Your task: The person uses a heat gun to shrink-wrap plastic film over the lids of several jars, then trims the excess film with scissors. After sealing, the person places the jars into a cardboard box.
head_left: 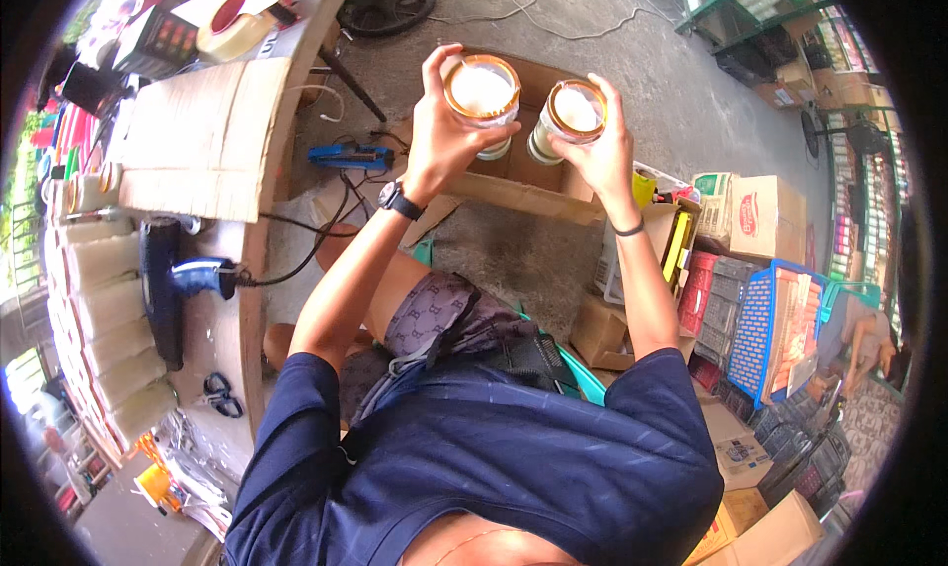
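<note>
My left hand (439, 136) is wrapped round a jar (482, 85) with a gold rim and a white top. A matching gold-rimmed jar (577, 110) sits in my right hand (604, 153), gripped at its side. Clear film seems to cover both jars around the rim, and their lower parts look pale and glassy. The two are held side by side, a small gap apart, over an open cardboard box (528, 202). How far above the box floor they are, I cannot tell.
On the left bench lie a blue-and-black heat gun (202, 278), black scissors (222, 395), a cardboard sheet (193, 136) and a tape roll (235, 35). A blue tool (351, 157) with cables lies beyond my left forearm. To the right stand a blue basket (775, 334) and a carton (768, 220).
</note>
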{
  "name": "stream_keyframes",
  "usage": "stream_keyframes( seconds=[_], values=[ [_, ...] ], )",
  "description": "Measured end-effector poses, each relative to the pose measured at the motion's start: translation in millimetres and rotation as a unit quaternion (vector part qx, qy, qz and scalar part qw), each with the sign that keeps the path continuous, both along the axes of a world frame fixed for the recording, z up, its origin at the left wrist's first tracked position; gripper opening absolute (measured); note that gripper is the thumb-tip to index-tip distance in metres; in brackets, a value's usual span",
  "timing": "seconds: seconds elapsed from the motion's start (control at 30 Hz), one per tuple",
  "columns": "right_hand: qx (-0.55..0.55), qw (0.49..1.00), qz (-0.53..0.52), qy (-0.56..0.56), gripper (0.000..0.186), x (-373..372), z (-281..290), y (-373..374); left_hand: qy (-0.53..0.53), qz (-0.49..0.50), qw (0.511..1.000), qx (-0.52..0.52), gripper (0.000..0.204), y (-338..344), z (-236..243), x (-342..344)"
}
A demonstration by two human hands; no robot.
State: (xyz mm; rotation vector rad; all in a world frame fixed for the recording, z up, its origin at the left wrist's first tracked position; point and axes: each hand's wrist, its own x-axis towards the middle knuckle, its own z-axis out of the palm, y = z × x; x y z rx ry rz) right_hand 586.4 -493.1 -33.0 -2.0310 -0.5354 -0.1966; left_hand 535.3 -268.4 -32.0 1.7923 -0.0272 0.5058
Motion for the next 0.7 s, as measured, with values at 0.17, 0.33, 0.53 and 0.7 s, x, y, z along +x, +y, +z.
stream_keyframes(
  seconds=[0.17,0.33,0.53,0.7],
  values=[
    [-0.085,0.994,-0.049,0.053,0.081,35,-85,-35,0.084,-0.084,0.990,0.081,0.101,-18,-70,46],
    [-0.181,0.981,-0.027,0.059,0.074,46,-153,-58,0.124,-0.098,0.981,0.110,0.095,-37,-124,61],
    [-0.361,0.927,0.022,0.101,0.066,50,-201,-69,0.176,-0.140,0.970,0.096,0.076,-64,-161,71],
    [-0.492,0.855,0.055,0.154,0.071,48,-208,-63,0.183,-0.170,0.953,0.169,0.078,-74,-197,69]
  ],
)
